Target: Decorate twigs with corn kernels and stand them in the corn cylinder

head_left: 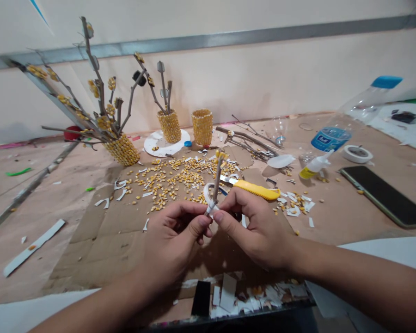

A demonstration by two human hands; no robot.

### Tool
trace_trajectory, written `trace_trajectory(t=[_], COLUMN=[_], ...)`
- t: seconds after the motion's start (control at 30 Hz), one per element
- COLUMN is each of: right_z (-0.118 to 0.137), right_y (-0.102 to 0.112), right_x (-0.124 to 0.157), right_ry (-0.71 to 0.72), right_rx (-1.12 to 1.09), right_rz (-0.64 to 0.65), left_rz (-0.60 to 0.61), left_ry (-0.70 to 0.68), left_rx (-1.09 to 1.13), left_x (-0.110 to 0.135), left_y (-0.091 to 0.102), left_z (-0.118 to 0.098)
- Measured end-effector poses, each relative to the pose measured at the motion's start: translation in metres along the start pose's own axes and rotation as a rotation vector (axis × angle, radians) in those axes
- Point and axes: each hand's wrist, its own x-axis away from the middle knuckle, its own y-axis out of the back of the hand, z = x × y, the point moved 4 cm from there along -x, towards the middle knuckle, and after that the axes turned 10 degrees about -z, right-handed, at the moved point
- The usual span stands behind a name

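Note:
My left hand (176,236) pinches the lower end of a short twig (217,180) standing almost upright. Yellow corn kernels are fixed at the twig's top. Around its base goes a white strip (213,208), pinched between the thumb and forefinger of my right hand (253,226). Just behind the twig is a white ring (207,190) with a blue inner edge, partly hidden. A yellow utility knife (256,189) lies beyond my right hand, blade pointing left. Loose corn kernels (173,182) are scattered over the cardboard (100,245) past both hands.
Kernel-covered pots (123,150) stand at the back, two holding decorated branches. Bare twigs (253,138), a glue bottle (315,166), a plastic bottle (346,120), a tape roll (357,154) and a phone (384,194) lie or stand rightward. Paper scraps (229,291) line the front edge.

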Motion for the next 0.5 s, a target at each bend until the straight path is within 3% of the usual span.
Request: trace_trajectory(t=[0.3,0.5], right_z=[0.0021,0.0044], right_y=[-0.0003,0.0011], right_x=[-0.0012,-0.0012], right_ry=[-0.101,-0.078], right_rx=[0.001,0.009], right_rz=[0.050,0.053], left_rz=[-0.074,-0.075], left_ry=[-0.230,-0.441], left_rx=[-0.051,-0.093], left_x=[0.0024,0.0062], left_y=[0.0004,-0.0004], left_z=[-0.0042,-0.0034])
